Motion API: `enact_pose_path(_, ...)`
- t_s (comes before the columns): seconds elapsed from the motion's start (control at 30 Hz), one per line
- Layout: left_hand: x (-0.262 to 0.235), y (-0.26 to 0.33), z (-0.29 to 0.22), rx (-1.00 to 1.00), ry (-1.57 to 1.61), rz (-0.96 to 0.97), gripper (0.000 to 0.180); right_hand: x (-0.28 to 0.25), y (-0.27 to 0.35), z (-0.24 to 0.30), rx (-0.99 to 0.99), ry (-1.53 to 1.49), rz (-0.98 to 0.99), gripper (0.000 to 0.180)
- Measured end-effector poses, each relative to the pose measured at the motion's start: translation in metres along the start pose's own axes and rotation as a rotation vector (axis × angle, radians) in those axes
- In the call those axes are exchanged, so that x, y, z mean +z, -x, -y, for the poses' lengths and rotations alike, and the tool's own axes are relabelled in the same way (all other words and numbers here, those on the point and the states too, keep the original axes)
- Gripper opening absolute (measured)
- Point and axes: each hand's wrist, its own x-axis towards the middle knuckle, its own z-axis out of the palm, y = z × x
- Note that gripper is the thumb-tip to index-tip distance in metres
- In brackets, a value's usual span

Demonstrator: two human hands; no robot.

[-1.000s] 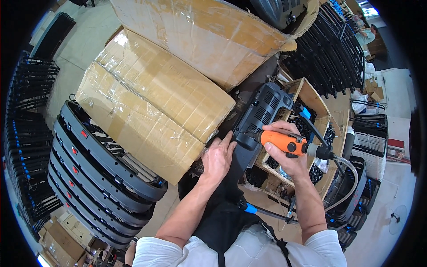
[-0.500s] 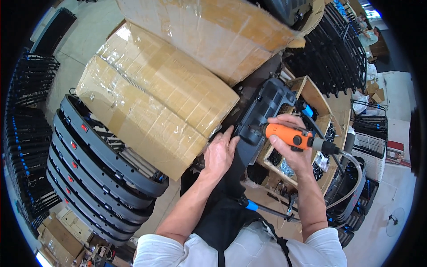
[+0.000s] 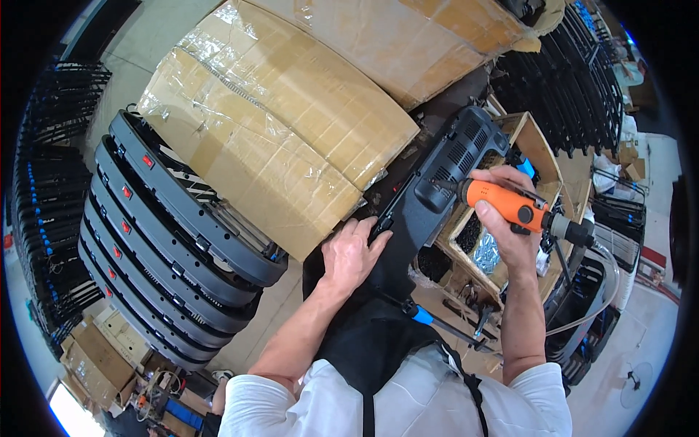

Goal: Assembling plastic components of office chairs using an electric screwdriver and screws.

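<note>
My right hand (image 3: 510, 207) is wrapped round an orange air screwdriver (image 3: 502, 204), which lies nearly level with its nose pointing left. The thin dark bit reaches over the rounded end of a black plastic housing (image 3: 444, 164) with slotted vents. Whether the bit touches a screw I cannot make out. My left hand (image 3: 351, 255) rests at the housing's left edge, beside the cardboard box, thumb apart from the fingers. Its fingertips are partly hidden along that edge. A clear hose (image 3: 608, 280) trails from the back of the screwdriver.
A large taped cardboard box (image 3: 284, 131) stands left of the housing, with another carton (image 3: 408, 44) beyond it. To the right is a wooden bin (image 3: 542, 146) with small hardware and a blue-tinted bag (image 3: 486, 255). Curved grey parts (image 3: 182, 211) are stacked at left; black frames (image 3: 561, 87) fill the back right.
The view has shifted, moving the scene up and right. The housing's vents and the screwdriver's bit now show clearly. My left fingers have drawn closer together at the edge.
</note>
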Motion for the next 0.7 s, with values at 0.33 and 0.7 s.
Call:
enact_pose_path(0.33, 0.010, -0.010, -0.007, 0.107, -0.023, -0.082, 0.026, -0.001, 0.000, -0.004, -0.004, 0.025, 0.013, 0.052)
enact_pose_path(0.7, 0.012, -0.010, -0.010, 0.129, 0.066, -0.094, 0.029, 0.004, -0.010, -0.006, -0.007, 0.107, 0.076, 0.051)
